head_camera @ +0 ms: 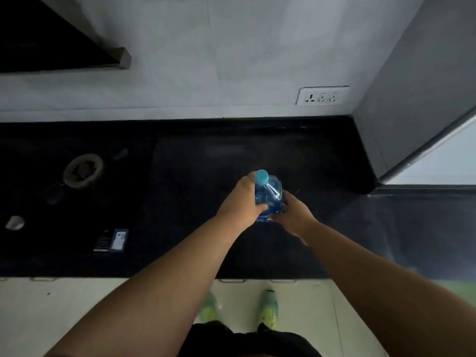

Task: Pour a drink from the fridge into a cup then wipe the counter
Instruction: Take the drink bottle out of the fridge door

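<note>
A clear blue plastic bottle with a light blue cap stands upright over the middle of the black counter. My left hand wraps around the bottle's left side, just below the cap. My right hand touches the bottle's lower right side, fingers partly curled around it. The cap is on. The bottle's base is hidden by my hands. No cup is in view.
A gas burner sits in the hob at left, with a stove knob and a small sticker near the front edge. A grey fridge side rises at right. A wall socket is on the white backsplash.
</note>
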`<control>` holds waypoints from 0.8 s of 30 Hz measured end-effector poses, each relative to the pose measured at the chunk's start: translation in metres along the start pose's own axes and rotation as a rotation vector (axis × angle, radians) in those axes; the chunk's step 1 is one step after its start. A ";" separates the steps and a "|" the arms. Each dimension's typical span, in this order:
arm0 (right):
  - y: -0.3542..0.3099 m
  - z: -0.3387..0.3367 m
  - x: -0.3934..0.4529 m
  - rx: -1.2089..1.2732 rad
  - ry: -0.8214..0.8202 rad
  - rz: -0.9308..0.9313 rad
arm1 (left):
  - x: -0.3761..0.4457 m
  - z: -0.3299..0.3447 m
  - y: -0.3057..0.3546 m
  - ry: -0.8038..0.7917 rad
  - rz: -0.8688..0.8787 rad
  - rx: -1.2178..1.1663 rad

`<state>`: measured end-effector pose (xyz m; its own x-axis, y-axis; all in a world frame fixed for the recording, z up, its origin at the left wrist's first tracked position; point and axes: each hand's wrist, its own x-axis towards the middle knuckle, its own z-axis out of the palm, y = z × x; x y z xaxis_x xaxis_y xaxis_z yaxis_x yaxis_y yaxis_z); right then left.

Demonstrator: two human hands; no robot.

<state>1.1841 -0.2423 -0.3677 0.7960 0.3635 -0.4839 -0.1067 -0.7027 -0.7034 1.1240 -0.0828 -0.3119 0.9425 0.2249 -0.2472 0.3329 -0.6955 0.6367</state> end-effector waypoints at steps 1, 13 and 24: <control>0.000 0.001 0.004 0.002 -0.007 0.002 | 0.004 0.001 0.001 0.004 0.002 0.020; -0.011 -0.008 0.002 -0.205 -0.095 0.074 | 0.012 0.003 0.015 -0.069 -0.107 0.063; -0.104 -0.002 -0.089 -0.477 -0.135 -0.317 | -0.107 -0.084 -0.028 0.056 -0.153 0.124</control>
<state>1.1251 -0.2028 -0.2510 0.6594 0.6533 -0.3719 0.4288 -0.7332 -0.5277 1.0162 -0.0303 -0.2416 0.8823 0.3700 -0.2909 0.4699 -0.7278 0.4995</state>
